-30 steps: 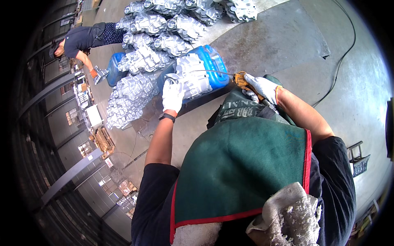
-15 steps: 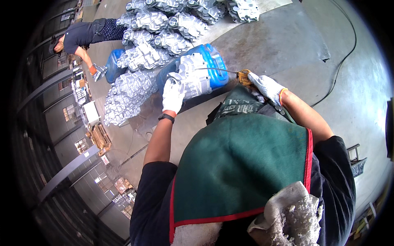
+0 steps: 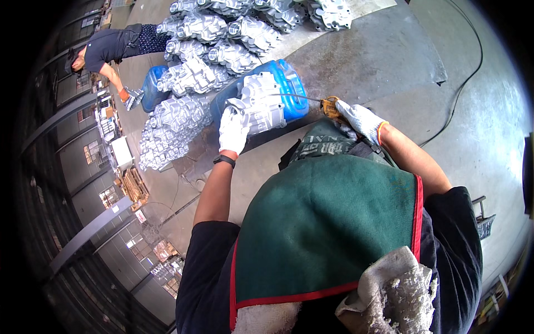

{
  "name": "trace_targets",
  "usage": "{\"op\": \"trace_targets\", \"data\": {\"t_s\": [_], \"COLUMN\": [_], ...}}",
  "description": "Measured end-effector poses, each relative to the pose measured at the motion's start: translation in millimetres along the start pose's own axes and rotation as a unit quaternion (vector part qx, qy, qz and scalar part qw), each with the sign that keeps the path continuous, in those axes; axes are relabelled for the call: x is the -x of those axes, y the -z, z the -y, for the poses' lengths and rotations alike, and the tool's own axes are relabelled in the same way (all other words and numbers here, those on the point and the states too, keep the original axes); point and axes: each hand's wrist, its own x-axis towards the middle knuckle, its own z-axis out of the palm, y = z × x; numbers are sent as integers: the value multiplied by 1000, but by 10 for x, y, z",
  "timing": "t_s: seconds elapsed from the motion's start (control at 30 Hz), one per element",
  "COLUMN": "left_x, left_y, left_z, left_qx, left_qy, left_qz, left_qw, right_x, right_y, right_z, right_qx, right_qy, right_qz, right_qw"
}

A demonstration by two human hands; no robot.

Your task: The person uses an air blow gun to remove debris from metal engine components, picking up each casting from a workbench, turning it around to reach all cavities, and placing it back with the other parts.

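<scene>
A silver-grey metal casting [image 3: 257,100] with ribs and bolt holes rests on a blue plastic drum [image 3: 291,89] lying in front of me. My left hand [image 3: 233,131], in a white glove, is closed on the casting's near left edge. My right hand [image 3: 360,120], gloved too, grips a yellow-handled tool [image 3: 330,108] to the right of the drum. From that handle a long thin metal rod reaches left across the casting's face. Whether its tip touches the metal, I cannot tell. The fingers of my right hand are partly hidden behind the handle.
Several similar castings [image 3: 194,75] are piled beyond and left of the drum. A co-worker [image 3: 114,47] bends at the upper left, a gloved hand beside another blue drum [image 3: 153,89]. Dark sheeting [image 3: 367,55] covers the floor ahead. A black cable [image 3: 464,83] runs along the right.
Both hands keep their holds. The yellow handle has dipped very slightly toward me, and the rod still lies across the casting. The casting has not visibly moved on the drum.
</scene>
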Motion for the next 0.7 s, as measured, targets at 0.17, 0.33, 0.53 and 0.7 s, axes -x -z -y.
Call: {"op": "trace_targets", "data": {"t_s": [0.17, 0.33, 0.53, 0.7], "left_x": [0, -16, -22, -41], "left_y": [-23, -14, -29, -17], "left_z": [21, 17, 33, 15], "left_qx": [1, -4, 2, 5], "left_qy": [13, 8, 20, 32], "left_qz": [4, 4, 16, 25], "left_qw": [1000, 1000, 1000, 999], "right_x": [19, -53, 26, 21], "right_y": [-39, -48, 27, 18], "right_z": [40, -28, -41, -86], "right_qx": [31, 3, -8, -50], "right_qy": [18, 14, 14, 7], "right_qz": [0, 22, -9, 13], "right_qw": [999, 1000, 1000, 999]}}
